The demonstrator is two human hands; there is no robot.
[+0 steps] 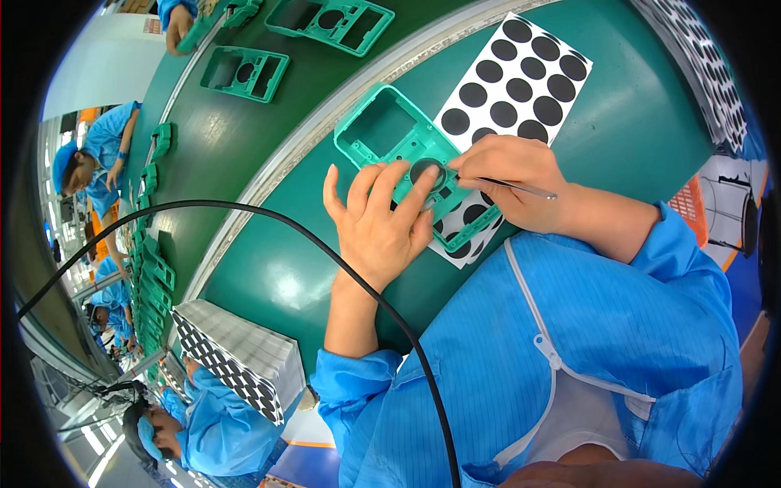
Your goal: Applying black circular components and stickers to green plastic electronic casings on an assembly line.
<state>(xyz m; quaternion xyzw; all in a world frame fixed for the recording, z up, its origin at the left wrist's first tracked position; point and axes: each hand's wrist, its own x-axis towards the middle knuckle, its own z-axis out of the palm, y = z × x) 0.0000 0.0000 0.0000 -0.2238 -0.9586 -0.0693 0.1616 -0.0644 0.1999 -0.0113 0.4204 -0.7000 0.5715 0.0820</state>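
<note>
A green plastic housing (413,146) lies tilted on the bench, partly over a white sheet of round black stickers (498,88). My left hand (376,224) rests over the housing's left side with its fingers spread. Its index fingertip presses on a dark round disc (421,168) set in the housing. From the right, my right hand (521,175) pinches a pair of metal tweezers (525,189), the tips near the disc's right edge. My fingers hide the exact contact and part of the housing's lower half.
Beyond the pale rail, a conveyor carries more green housings (245,73). Stacks of sticker sheets stand at the lower left (244,350) and far right (700,65). A black cable (268,211) arcs across the view. Co-workers in blue sit along the left; another person's hand (179,28) is at the top.
</note>
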